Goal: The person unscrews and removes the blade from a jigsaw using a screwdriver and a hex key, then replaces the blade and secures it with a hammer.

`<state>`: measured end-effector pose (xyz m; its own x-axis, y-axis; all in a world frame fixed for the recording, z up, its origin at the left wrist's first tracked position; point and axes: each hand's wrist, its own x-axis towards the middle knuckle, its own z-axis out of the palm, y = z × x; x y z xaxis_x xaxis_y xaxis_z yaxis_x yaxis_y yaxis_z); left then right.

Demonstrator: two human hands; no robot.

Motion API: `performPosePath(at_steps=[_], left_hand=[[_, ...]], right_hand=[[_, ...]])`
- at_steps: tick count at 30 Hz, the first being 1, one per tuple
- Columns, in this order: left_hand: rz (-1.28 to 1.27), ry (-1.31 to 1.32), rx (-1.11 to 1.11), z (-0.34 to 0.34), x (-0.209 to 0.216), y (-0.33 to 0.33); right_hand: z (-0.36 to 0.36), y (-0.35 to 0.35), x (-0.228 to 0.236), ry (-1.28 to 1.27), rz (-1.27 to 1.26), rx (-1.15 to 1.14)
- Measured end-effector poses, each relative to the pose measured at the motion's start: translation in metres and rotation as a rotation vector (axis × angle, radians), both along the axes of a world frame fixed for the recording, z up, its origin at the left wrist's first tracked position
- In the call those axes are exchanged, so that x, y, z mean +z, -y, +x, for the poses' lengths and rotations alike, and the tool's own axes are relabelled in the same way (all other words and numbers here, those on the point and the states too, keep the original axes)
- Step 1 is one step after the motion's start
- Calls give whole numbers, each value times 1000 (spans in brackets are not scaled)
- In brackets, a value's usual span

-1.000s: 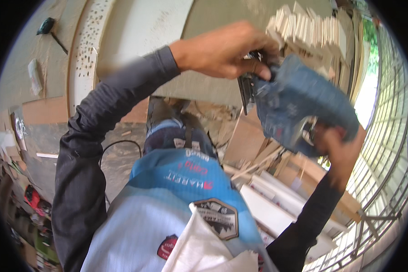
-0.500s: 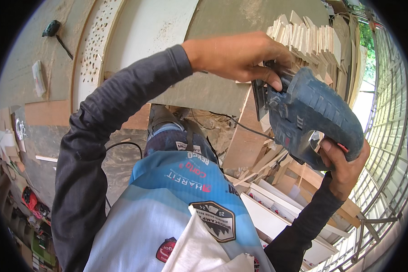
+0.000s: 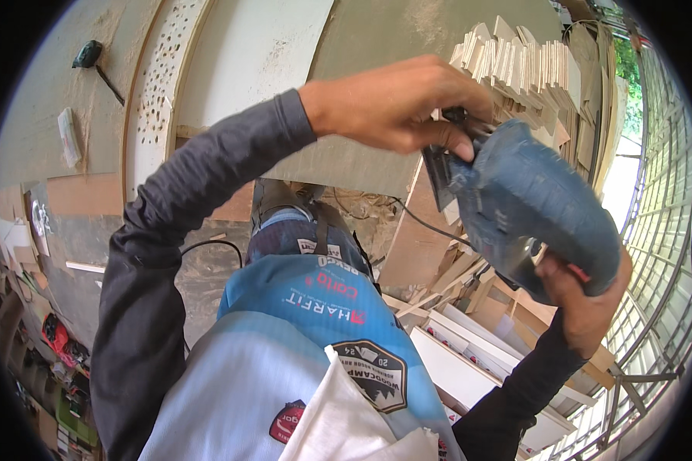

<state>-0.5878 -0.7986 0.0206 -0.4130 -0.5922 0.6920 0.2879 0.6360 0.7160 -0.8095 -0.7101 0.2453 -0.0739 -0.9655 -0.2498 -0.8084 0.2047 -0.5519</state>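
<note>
A dark blue jigsaw is held up on the right, tilted, its flat base plate facing left. My right hand wraps round its rear handle, fingers through the grip opening. At the tool's front end, my left hand is closed with thumb and fingers on the part around the blade holder. What those fingertips pinch, and whether a blade is fitted, is hidden behind them. The jigsaw is slightly smeared by motion. A black cord runs leftward below the tool.
Behind the jigsaw stands a stack of cut plywood pieces. Wide boards lie on the workbench ahead, with a black-headed tool at far left. Offcuts and white drawer-like boxes are at lower right, beside a metal grille wall.
The jigsaw has tilted a little, its rear end dropping slightly along with my right hand. My left hand has shifted slightly left and stays at the tool's front.
</note>
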Motion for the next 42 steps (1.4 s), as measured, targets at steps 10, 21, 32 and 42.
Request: performPosePath(at_steps=[10,21,32,42], left_hand=[[-7,-149,142,6,15,-12],[489,216,-162,-5,56,-5],[620,115,-250,-13,74,-29],[687,23,-372,-26,84,-27]], right_hand=[[-18,-3,-6,179,9,-67],[-54,79,3,520,347,96],[-52,71,26,432,342,33],[-74,77,31,572,416,67]])
